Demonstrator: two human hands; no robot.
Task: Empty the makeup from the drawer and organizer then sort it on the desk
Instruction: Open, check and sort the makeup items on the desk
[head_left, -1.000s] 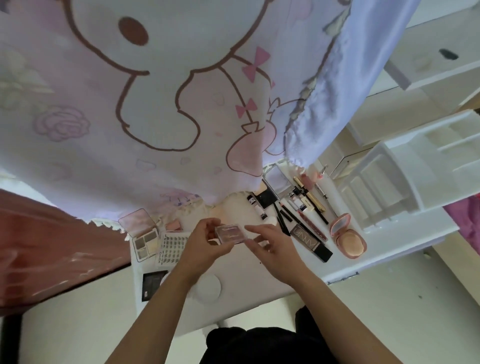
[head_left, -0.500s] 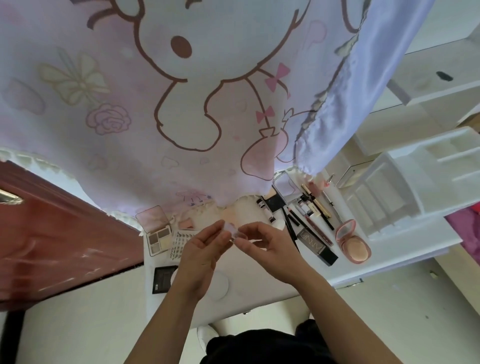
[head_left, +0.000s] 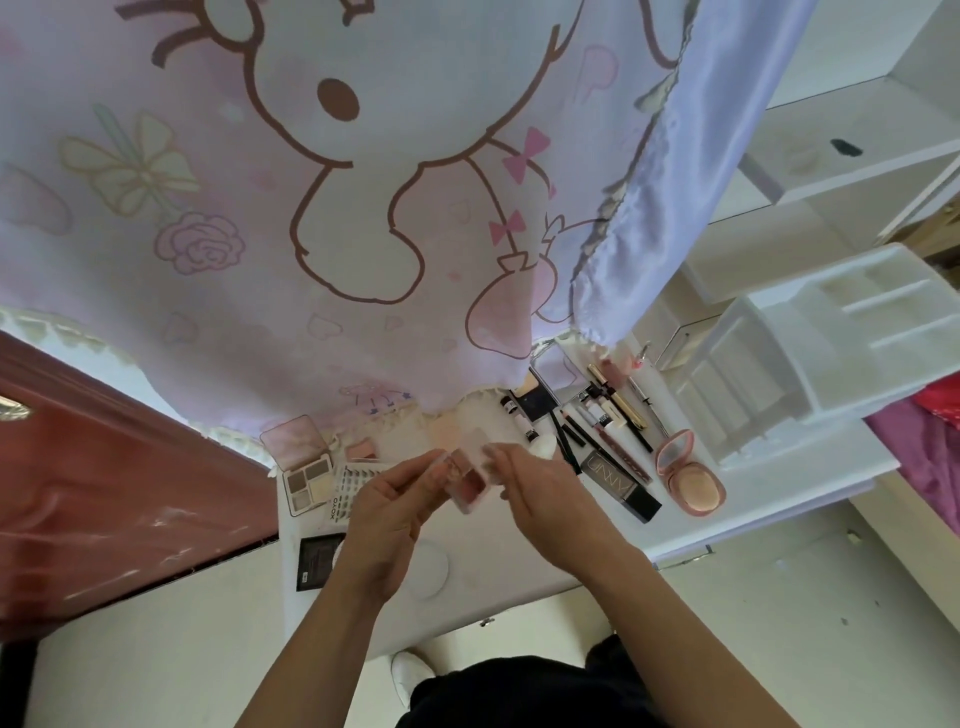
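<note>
Held up between both hands, just above the middle of the white surface (head_left: 498, 571): one small blush palette (head_left: 470, 480), clear-cased, with peach and rose pans showing. Long axis slanted across the gap between the hands, far end toward the left, near end dipping toward the body. Clear lid apparently lifted at the far side, though too blurred to be sure. Left hand (head_left: 389, 501) curled, thumb and fingertips pinching the palette's left edge. Right hand (head_left: 553, 493) likewise lightly closed, fingertips on the right edge and lid. Nothing else in either hand. Off to the left on the surface, near the left hand: an open eyeshadow palette (head_left: 306, 470), a lash tray (head_left: 345, 486) just beside it, a small pink compact (head_left: 361, 449) beyond, and a black case (head_left: 314, 561) nearer the body. Off to the right, near the right hand: a dark boxed tube (head_left: 618, 486), a row of pencils and lipsticks (head_left: 597, 415), and an open pink cushion compact (head_left: 688, 473). Further right, well apart from the hands, the white organizer (head_left: 810, 353). Judged from the grouped rows: sorting well under way. Likeliest home for the blush palette among the flat pans on the left, so a short sideways carry, with the left hand nearer and better placed to set it down flat, lid shut first. Behind it all, a pink cartoon curtain (head_left: 363, 208) hanging over the back of the surface.
</note>
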